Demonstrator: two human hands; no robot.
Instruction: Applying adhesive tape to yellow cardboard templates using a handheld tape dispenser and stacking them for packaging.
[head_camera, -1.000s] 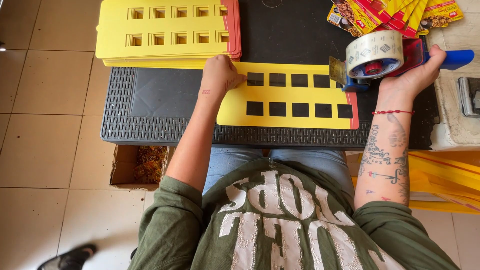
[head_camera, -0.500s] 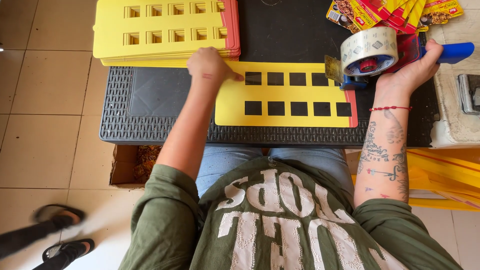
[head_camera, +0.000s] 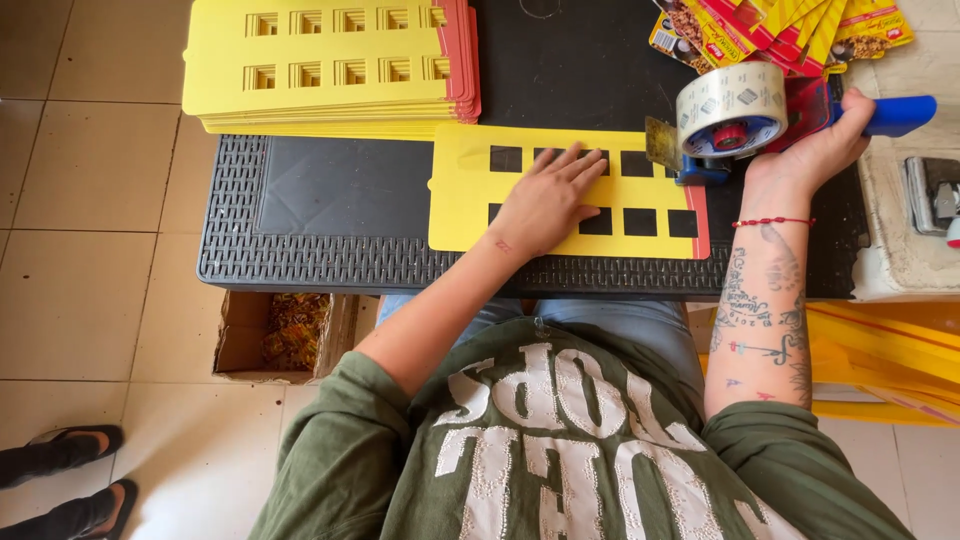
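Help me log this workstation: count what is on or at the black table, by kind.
Loose yellow card under the left hand: 1
Stack of yellow cards: 1
Tape dispenser in the right hand: 1
Pile of snack packets: 1
Total: 4

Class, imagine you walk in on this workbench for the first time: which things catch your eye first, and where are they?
A flat yellow card with square cut-outs lies on the black ribbed mat, pressed down by the left hand. The right hand grips a blue-handled tape dispenser at the card's right end. A stack of similar yellow cards sits behind.
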